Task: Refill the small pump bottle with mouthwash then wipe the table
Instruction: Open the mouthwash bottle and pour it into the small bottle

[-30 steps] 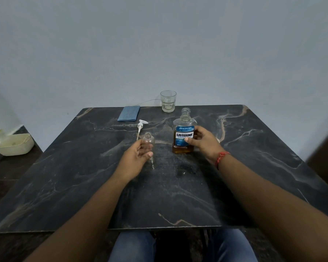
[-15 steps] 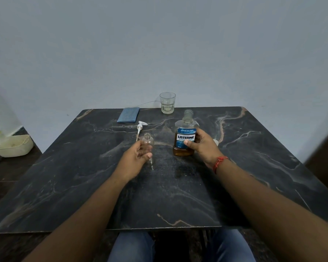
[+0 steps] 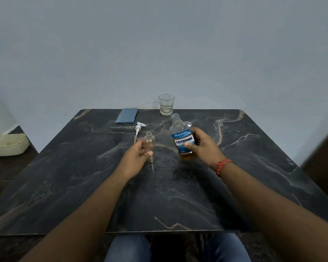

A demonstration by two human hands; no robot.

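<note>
A small clear pump bottle (image 3: 150,139) stands uncapped on the dark marble table (image 3: 178,195), and my left hand (image 3: 138,155) grips its body. Its white pump head (image 3: 139,127) lies on the table just behind it. My right hand (image 3: 203,146) holds the open mouthwash bottle (image 3: 182,138), lifted off the table and tilted with its neck leaning left toward the small bottle. Amber liquid fills its lower part. A folded blue cloth (image 3: 126,115) lies at the back of the table.
A drinking glass (image 3: 166,104) with a little liquid stands at the table's back edge, close to the wall. A cream plastic basket (image 3: 8,144) sits on the floor to the left. My knees are under the near edge.
My right hand has lifted the mouthwash bottle off the table and tipped its neck to the left. My left hand keeps its hold on the small bottle.
</note>
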